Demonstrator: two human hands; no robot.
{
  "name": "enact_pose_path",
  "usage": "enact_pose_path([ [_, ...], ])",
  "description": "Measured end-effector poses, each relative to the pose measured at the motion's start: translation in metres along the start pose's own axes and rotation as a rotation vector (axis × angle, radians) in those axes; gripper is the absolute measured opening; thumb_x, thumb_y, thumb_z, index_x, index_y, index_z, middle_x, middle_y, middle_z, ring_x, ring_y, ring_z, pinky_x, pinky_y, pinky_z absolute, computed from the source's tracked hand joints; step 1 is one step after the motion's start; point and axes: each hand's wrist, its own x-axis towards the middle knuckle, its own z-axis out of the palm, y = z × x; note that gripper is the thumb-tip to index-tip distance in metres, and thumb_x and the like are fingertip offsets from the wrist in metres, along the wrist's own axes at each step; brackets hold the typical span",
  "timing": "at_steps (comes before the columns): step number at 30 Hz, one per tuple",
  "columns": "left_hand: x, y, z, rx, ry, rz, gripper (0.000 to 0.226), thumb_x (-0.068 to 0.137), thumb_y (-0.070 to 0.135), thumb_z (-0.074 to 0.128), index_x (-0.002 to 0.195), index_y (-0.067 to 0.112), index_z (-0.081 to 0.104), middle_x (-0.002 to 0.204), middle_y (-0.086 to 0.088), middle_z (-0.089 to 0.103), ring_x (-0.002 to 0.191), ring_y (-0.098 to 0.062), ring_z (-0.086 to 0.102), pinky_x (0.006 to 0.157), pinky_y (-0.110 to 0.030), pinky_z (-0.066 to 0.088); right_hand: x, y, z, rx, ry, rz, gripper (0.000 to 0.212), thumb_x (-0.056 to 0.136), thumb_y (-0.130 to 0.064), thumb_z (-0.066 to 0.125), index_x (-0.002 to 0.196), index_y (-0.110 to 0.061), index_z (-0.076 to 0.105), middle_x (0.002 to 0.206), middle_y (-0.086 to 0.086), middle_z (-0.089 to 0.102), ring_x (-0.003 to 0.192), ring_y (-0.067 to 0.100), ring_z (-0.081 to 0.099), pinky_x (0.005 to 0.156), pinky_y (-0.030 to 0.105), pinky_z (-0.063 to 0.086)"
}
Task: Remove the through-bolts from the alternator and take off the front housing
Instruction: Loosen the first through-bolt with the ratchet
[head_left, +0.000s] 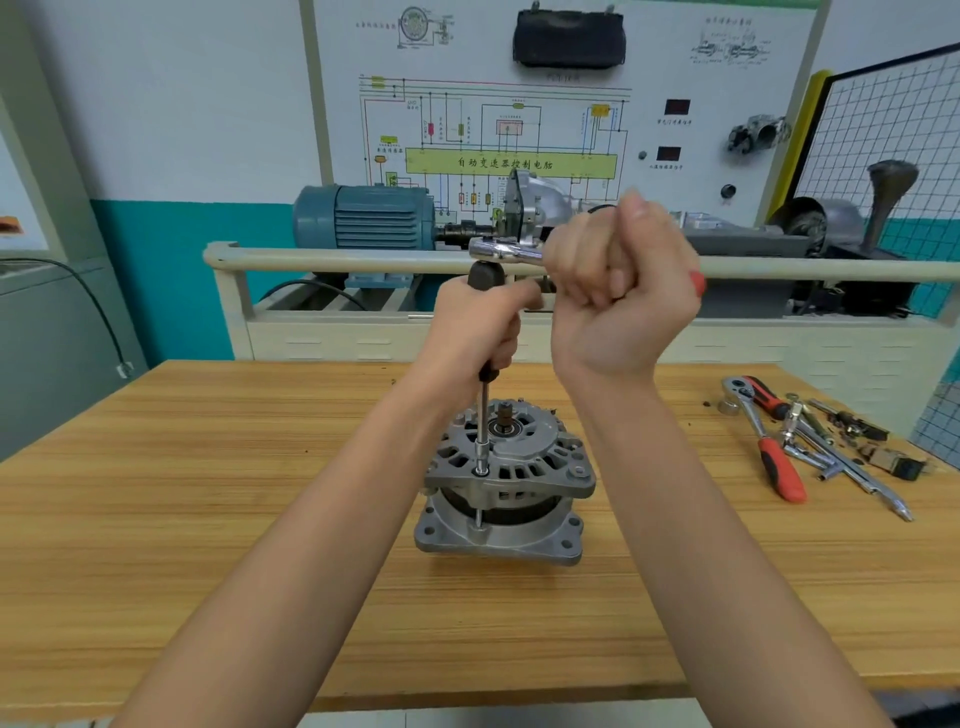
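Observation:
A silver alternator (506, 480) stands upright on the wooden table (208, 519), shaft end up. A long black-handled socket driver (484, 415) stands vertically with its socket on a through-bolt (481, 472) at the housing's front left edge. My left hand (475, 327) grips the driver's black handle. A chrome ratchet wrench (506, 250) sits on top of the driver; my right hand (621, 283) grips its handle, whose red end shows behind the fist. A bare stretch of the bolt's shank is visible between the two housing halves.
On the table at the right lie a red-handled ratchet (766, 436), extension bars and small loose parts (852, 441). Behind the table stands a training bench with a blue motor (363, 215) and a cream rail (363, 258).

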Motion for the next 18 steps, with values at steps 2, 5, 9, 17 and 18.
enact_pose_path([
  [2, 0.0, 0.001, -0.01, -0.053, -0.119, -0.015, 0.047, 0.082, 0.0, 0.058, 0.046, 0.023, 0.037, 0.041, 0.006, 0.027, 0.036, -0.011, 0.021, 0.038, -0.019, 0.02, 0.009, -0.002, -0.009, 0.162, 0.057, 0.147, 0.053, 0.085, -0.005, 0.038, 0.035, -0.02, 0.037, 0.033, -0.007, 0.028, 0.035, 0.01, 0.018, 0.043, 0.024, 0.019],
  [5, -0.001, 0.003, -0.021, -0.125, -0.297, -0.043, 0.04, 0.086, 0.01, 0.057, 0.05, 0.02, 0.044, 0.043, 0.005, 0.034, 0.038, -0.011, 0.029, 0.041, -0.021, 0.027, 0.02, 0.0, -0.024, 0.437, 0.236, 0.359, 0.051, 0.082, -0.012, 0.039, 0.032, -0.018, 0.032, 0.031, -0.005, 0.023, 0.038, 0.013, 0.01, 0.04, 0.022, 0.017],
  [9, -0.002, -0.001, -0.015, -0.046, -0.291, -0.045, 0.046, 0.091, 0.017, 0.058, 0.05, 0.018, 0.037, 0.039, 0.004, 0.03, 0.034, -0.012, 0.026, 0.038, -0.019, 0.025, 0.022, 0.002, -0.031, 0.586, 0.319, 0.381, 0.048, 0.081, -0.012, 0.041, 0.034, -0.016, 0.032, 0.031, -0.004, 0.022, 0.03, 0.011, 0.017, 0.037, 0.022, 0.017],
  [17, 0.002, -0.004, -0.001, 0.021, -0.061, -0.032, 0.049, 0.09, 0.01, 0.052, 0.046, 0.021, 0.033, 0.039, -0.001, 0.026, 0.033, -0.014, 0.019, 0.039, -0.015, 0.02, -0.01, 0.002, 0.002, -0.135, -0.024, -0.118, 0.045, 0.084, -0.003, 0.046, 0.043, -0.021, 0.036, 0.04, -0.006, 0.029, 0.038, 0.01, 0.024, 0.046, 0.026, 0.02],
  [18, 0.001, -0.004, 0.002, 0.041, -0.032, -0.016, 0.037, 0.088, 0.011, 0.052, 0.054, 0.018, 0.038, 0.048, -0.007, 0.033, 0.042, -0.017, 0.026, 0.046, -0.019, 0.027, -0.016, 0.004, 0.008, -0.249, -0.04, -0.178, 0.04, 0.082, -0.007, 0.048, 0.045, -0.019, 0.038, 0.044, -0.008, 0.032, 0.039, 0.011, 0.026, 0.047, 0.026, 0.021],
])
